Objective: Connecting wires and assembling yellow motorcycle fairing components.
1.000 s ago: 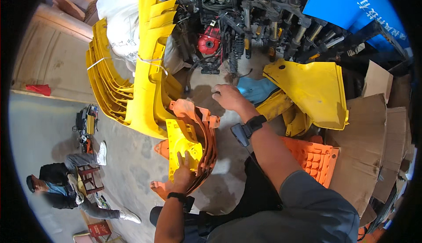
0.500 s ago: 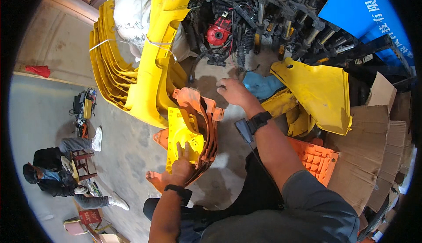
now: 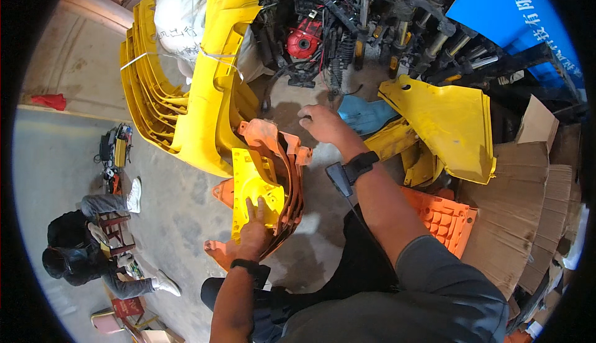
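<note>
My left hand (image 3: 253, 234) rests on a yellow plastic panel (image 3: 256, 185), two of its fingers stretched out flat over the raised round part. That panel lies on top of a stack of curved orange plastic panels (image 3: 290, 181) standing on the floor. My right hand (image 3: 323, 124) hovers over the floor just beyond the stack, its fingers curled in; whether anything small is between them is hidden. Nearest to it on the right is a light blue plastic piece (image 3: 365, 117). Beyond my left hand stands a tall bundle of nested yellow plastic panels (image 3: 202, 119), bound with a white strap.
At right lie a large yellow panel (image 3: 444, 126), an orange tray-like part (image 3: 434, 209) and cardboard (image 3: 509, 212). Dark metal shock-absorber-like parts (image 3: 403, 26) and a red round part (image 3: 303, 40) fill the back. A seated person (image 3: 81, 243) works at far left.
My two hands stay in nearly the same places, the view shifting slightly. The seated person at far left has bent the head further down.
</note>
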`<state>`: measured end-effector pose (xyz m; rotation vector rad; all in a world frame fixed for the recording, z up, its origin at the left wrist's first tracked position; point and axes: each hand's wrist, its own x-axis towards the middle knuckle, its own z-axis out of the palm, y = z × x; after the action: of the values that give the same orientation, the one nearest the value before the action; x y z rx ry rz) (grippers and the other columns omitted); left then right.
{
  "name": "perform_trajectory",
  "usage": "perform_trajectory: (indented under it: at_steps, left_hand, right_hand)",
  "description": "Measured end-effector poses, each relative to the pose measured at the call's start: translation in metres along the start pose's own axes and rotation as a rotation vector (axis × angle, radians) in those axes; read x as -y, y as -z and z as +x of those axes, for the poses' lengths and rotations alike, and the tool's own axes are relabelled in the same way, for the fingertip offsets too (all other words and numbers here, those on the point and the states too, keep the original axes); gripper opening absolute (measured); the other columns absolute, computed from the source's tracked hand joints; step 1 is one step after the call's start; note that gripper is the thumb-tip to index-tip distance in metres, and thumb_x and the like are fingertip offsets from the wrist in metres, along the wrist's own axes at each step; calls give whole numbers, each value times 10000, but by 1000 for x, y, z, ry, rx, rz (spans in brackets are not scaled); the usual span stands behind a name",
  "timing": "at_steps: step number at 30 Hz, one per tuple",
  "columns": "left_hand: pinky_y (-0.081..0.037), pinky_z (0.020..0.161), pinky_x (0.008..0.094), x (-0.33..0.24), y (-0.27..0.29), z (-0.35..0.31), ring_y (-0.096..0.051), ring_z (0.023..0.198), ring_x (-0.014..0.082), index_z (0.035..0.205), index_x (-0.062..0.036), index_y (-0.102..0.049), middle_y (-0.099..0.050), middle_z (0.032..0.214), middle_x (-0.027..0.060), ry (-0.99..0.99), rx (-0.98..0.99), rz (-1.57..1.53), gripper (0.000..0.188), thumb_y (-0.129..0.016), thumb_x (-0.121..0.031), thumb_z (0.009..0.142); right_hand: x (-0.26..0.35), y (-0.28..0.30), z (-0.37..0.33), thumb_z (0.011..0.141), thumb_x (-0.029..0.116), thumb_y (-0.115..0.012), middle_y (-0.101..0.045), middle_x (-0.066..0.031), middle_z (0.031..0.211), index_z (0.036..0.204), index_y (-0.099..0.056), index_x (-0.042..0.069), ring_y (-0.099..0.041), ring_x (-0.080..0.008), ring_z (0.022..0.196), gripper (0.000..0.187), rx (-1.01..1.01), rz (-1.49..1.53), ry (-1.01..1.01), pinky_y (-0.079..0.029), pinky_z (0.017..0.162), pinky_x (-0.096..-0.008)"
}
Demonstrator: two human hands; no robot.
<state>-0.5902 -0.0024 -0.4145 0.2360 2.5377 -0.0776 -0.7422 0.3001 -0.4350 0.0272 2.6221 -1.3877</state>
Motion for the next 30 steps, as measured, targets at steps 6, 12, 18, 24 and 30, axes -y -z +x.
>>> perform_trajectory:
  at_steps: [6, 12, 18, 24, 30]
  left_hand:
    - [-525, 712, 425, 7, -7, 3, -631, 864, 394, 1472, -148, -92, -25, 1497, 262, -27, -7, -12, 882, -630, -208, 776]
    - [-524, 713, 422, 8, -8, 1, -634, 851, 391, 1471, -149, -98, -29, 1498, 260, -31, -33, -8, 897, -654, -269, 777]
    - [-528, 696, 409, 1, -1, 1, -635, 842, 386, 1471, -152, -111, -45, 1497, 261, -29, -39, -13, 899, -660, -254, 767]
    - [-533, 684, 391, 6, -4, 4, -636, 857, 374, 1474, -154, -99, -58, 1495, 263, -15, -27, 5, 918, -662, -256, 756]
    - [-536, 676, 386, 5, -2, 3, -638, 863, 360, 1474, -151, -89, -60, 1495, 262, -15, -23, -10, 924, -662, -282, 761]
  right_hand:
    - [-4, -1, 1, 850, 208, -586, -608, -194, 1109, 1116, -607, 28, -564, -348, 1054, 322, -6, 20, 1, -441, 914, -403]
    - [-1, 1, 0, 854, 217, -581, -601, -187, 1125, 1115, -612, 45, -556, -344, 1066, 314, 19, 11, -30, -440, 919, -411]
    - [-5, -2, 3, 854, 198, -574, -614, -192, 1098, 1100, -616, 26, -568, -345, 1047, 303, 33, -15, -23, -445, 907, -401]
    - [-6, -3, 2, 847, 180, -579, -622, -195, 1083, 1094, -617, 14, -578, -344, 1030, 300, 28, -28, -16, -451, 891, -394]
    - [-3, -3, 1, 843, 183, -587, -621, -196, 1081, 1094, -617, 15, -574, -341, 1039, 304, 33, -21, -36, -449, 893, -394]
